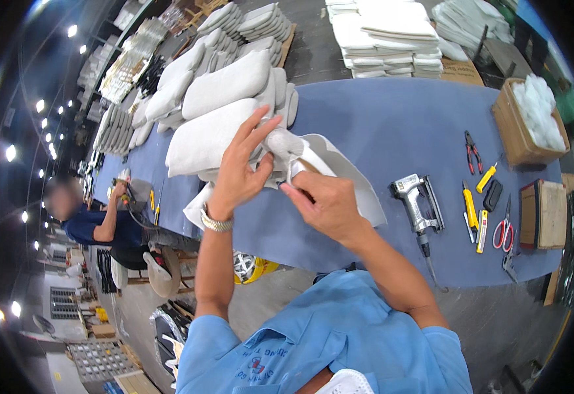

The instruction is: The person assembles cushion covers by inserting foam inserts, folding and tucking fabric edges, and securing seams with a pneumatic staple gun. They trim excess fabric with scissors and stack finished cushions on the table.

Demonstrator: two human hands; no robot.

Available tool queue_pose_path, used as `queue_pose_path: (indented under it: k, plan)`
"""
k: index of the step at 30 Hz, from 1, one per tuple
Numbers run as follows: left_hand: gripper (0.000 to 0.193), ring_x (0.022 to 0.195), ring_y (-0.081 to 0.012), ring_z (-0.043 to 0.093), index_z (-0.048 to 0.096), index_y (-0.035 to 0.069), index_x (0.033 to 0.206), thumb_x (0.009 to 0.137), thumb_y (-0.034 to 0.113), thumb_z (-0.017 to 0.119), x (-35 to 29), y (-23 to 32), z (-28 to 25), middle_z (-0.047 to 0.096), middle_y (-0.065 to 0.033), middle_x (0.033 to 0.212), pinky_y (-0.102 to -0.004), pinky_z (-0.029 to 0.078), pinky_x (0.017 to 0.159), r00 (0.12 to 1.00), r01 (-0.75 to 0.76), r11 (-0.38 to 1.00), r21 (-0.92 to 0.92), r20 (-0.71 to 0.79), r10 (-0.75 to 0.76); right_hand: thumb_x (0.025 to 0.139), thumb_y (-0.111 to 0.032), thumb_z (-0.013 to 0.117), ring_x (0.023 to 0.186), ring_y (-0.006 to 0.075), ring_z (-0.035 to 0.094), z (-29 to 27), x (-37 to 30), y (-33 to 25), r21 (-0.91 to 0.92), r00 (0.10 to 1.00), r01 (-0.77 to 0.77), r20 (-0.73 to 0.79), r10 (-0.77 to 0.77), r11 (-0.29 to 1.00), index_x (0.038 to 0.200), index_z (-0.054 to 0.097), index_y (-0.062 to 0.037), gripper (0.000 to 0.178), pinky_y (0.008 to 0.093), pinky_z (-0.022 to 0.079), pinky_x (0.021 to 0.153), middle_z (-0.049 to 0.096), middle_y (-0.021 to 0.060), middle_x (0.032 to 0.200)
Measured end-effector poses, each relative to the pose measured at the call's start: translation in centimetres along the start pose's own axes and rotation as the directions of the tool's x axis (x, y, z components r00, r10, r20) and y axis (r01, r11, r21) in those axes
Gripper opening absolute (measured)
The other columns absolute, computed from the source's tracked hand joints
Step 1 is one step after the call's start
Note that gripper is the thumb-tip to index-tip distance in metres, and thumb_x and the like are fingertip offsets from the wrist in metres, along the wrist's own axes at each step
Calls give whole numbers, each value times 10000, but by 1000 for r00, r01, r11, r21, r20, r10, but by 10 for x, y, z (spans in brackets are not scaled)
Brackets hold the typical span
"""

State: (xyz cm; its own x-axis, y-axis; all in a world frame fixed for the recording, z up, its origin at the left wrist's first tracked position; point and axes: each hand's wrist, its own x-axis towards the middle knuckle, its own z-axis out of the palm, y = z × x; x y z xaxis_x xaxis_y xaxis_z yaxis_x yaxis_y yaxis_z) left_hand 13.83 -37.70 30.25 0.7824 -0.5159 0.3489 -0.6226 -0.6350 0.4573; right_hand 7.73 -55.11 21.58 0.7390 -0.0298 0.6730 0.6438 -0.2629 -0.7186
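Observation:
In front of me a light grey fabric piece is partly folded around a padded end, its loose flap spreading to the right over the blue tabletop. My right hand is closed, with thumb and fingers pinching the fabric near its white edge. My left hand lies along the left of the padded end, fingers stretched and spread, the thumb pointing at the fabric. The palm side of that hand is partly hidden. Just beyond it are stacked grey padded cushions.
To the right lie a staple gun with hose, pliers, yellow cutters and scissors. A carton of white stuffing and a brown box stand at the right edge. Another person works at far left.

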Motion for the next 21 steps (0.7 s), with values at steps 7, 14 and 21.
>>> queue_pose_path:
  k: [7, 14, 21]
  plan:
    - [580, 1369, -275, 499, 410, 31, 1547, 1015, 162, 597, -33, 22, 48, 476, -171, 1537, -386, 389, 1136, 910, 292, 952, -96, -279, -307, 836, -199, 675, 645, 339, 700, 41, -15, 18, 76, 990, -62, 132, 51, 995, 1047, 645, -109, 231, 474, 547, 573, 705, 134, 760]
    - [401, 1128, -151, 614, 539, -39, 1416, 1047, 106, 597, -53, 32, 57, 609, -162, 1387, -284, 500, 948, 765, 258, 930, -260, -533, -361, 834, -188, 680, 633, 409, 673, 34, -12, -5, 110, 977, -126, 186, 104, 986, 924, 651, -69, 152, 519, 517, 557, 675, 184, 699]
    - [366, 1030, -176, 677, 565, -8, 1405, 1045, 53, 575, -81, -19, 50, 723, -148, 1148, -289, 528, 907, 802, 431, 887, -168, -378, -462, 860, -286, 710, 728, 357, 717, -35, -35, -10, 277, 840, -219, 541, 36, 936, 953, 737, -30, 274, 505, 551, 678, 722, 174, 767]
